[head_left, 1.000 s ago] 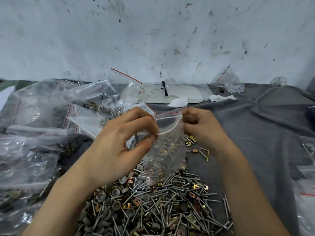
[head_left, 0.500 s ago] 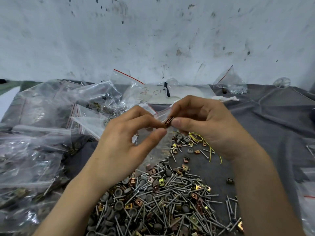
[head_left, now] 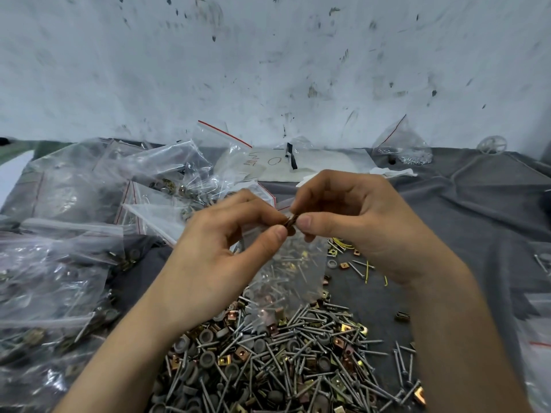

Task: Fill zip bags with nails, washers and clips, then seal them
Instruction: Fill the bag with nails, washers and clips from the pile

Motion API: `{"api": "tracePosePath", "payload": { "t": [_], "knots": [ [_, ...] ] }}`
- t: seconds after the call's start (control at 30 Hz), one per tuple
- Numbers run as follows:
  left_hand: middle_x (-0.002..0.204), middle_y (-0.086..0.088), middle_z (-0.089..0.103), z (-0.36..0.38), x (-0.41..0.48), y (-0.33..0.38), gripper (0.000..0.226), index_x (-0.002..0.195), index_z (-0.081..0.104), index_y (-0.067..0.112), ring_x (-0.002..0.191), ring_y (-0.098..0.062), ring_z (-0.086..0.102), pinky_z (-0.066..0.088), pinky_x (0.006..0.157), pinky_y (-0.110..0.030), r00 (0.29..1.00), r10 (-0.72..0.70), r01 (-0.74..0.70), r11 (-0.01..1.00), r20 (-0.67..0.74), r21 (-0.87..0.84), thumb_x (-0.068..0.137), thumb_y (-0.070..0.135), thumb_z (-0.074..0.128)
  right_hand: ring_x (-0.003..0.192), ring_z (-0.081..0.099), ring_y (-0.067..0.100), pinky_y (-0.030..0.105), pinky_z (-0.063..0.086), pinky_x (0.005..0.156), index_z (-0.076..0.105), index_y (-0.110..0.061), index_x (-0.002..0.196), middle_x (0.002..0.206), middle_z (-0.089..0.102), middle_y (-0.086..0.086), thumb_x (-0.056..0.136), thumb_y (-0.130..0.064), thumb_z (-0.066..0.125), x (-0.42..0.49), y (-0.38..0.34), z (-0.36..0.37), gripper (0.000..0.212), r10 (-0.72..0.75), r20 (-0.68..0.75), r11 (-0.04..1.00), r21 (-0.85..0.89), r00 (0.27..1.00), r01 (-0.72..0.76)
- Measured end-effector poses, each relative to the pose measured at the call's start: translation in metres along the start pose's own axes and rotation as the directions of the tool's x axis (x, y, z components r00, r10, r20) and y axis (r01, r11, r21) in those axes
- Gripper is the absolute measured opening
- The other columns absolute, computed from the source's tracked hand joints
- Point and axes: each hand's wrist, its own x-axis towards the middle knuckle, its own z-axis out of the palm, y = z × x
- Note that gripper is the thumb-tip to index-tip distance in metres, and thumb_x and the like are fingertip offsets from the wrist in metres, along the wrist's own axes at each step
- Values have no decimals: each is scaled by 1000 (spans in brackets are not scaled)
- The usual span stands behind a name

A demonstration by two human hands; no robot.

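Far to the left of the grip, a heap of filled zip bags [head_left: 74, 234] lies crumpled on the grey cloth [head_left: 465, 222], with dark hardware showing through the plastic. The left hand [head_left: 214, 263] comes in from that side with its fingers curled, thumb and forefinger pinching the upper edge of a clear zip bag [head_left: 287, 275]. This bag hangs straight down from the grip, and its lower end reaches the loose pile of nails, washers and clips [head_left: 268, 359] directly beneath both hands. Whether anything lies inside it or is only seen through it, I cannot tell. Right at the meeting point of the two hands, at the bag's mouth, sits a small copper-coloured clip [head_left: 290, 223]. It is nipped between the thumb and forefinger of the right hand [head_left: 366, 231], whose other fingers are bent loosely above it. Behind the grip, a sheet of paper [head_left: 283, 166] with handwriting lies flat near the scuffed white wall [head_left: 268, 70]. Just below and right of the right hand, a thin yellow wire [head_left: 343, 242] lies among scattered clips. Well beyond the grip to the right, another bag holding small silvery pieces [head_left: 402, 147] stands against the wall.
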Motion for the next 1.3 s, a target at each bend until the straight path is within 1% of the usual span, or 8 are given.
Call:
{"api": "tracePosePath", "payload": {
  "t": [0.13, 0.27, 0.4, 0.6, 0.77, 1.0, 1.13, 1.3],
  "knots": [
    [88, 12, 63, 0, -1, 2, 27, 87, 70, 24, 77, 3, 57, 34, 66, -5, 1000, 2, -2, 1000, 28, -4, 81, 44, 54, 63, 63, 8, 18, 50, 61, 69, -16, 73, 68, 68, 0, 69, -1, 68, 1, 1, 1, 16, 20, -1, 999, 43, 1000, -20],
    [90, 9, 63, -1, -1, 1, 25, 86, 69, 25, 88, -8, 60, 39, 73, -15, 999, -7, 8, 1000, 52, -26, 81, 44, 55, 59, 60, 10, 17, 48, 59, 72, -17, 71, 66, 67, 1, 68, -1, 66, 2, 4, -1, 18, 67, 29, 991, 116, 997, -70],
    [89, 5, 62, 0, -1, 0, 18, 85, 69, 23, 79, -4, 58, 36, 65, -8, 996, 6, -5, 1000, 87, -16, 83, 38, 61, 55, 56, 13, 18, 48, 55, 71, -14, 68, 64, 64, 5, 65, 1, 63, 4, 8, 0, 18, 142, 47, 966, 211, 989, -149],
    [87, 4, 60, 0, -2, 0, 21, 80, 66, 25, 89, -17, 60, 47, 82, -36, 994, -6, 11, 999, 106, -50, 80, 43, 55, 52, 51, 13, 20, 46, 49, 68, -12, 65, 64, 59, 7, 63, 3, 56, 7, 11, 6, 20, 243, 79, 901, 351, 967, -255],
    [83, 8, 55, 1, -1, -1, 19, 78, 62, 25, 80, -7, 55, 37, 70, -16, 995, -3, 6, 999, 98, -31, 81, 42, 55, 47, 48, 8, 19, 45, 45, 67, -11, 59, 65, 53, 9, 62, 2, 50, 10, 13, 12, 21, 313, 107, 835, 443, 944, -327],
    [80, 8, 52, 2, -1, -2, 18, 76, 59, 24, 74, -4, 52, 34, 66, -13, 997, 5, -5, 1000, 73, 10, 81, 40, 54, 47, 48, 7, 18, 47, 47, 66, -13, 56, 67, 51, 6, 62, -3, 48, 12, 16, 16, 22, 367, 132, 792, 475, 921, -384],
    [78, 4, 58, 5, 0, -6, 14, 72, 59, 17, 70, -3, 53, 34, 63, -10, 996, -84, 84, 996, -9, 20, 78, 30, 57, 55, 54, 10, 19, 51, 54, 67, -5, 74, 67, 60, 7, 74, 5, 62, 11, 18, 11, 12, 314, 71, 895, 310, 947, -320],
    [79, 6, 57, 4, 2, -9, 24, 73, 59, 17, 77, -9, 56, 38, 67, -16, 999, -45, 46, 991, -18, 125, 73, 38, 48, 59, 61, 12, 20, 52, 57, 70, -9, 78, 69, 67, 8, 65, -22, 69, 6, 16, 5, 19, 292, 41, 953, 68, 956, -294]
  ]
}}
